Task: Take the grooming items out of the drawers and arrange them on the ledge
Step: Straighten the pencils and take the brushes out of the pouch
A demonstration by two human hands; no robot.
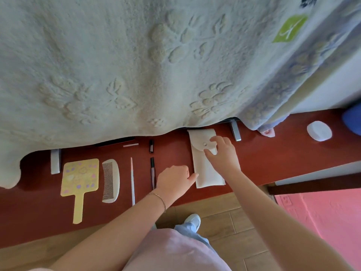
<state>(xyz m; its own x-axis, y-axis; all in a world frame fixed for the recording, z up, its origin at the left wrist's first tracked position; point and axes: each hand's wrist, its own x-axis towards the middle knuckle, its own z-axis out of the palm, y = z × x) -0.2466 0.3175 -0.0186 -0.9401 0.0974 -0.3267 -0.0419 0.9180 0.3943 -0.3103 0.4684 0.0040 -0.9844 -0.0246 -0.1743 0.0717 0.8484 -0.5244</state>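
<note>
Red ledge (259,153) under pale blanket (136,65). From left: yellow hand mirror (79,179), white comb (111,180), thin pink-grey stick (132,181), dark pen (152,172) with black cap (151,146) beyond. Left hand (174,181) curled, thumb touching near left edge of white pouch (207,163). Right hand (223,153) pinches pouch flap by snap. White round pad (319,131) far right.

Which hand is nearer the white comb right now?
Left. The left hand rests at the white pouch's lower left corner, a few items right of the white comb; the right hand is farther right, on the pouch flap.
</note>
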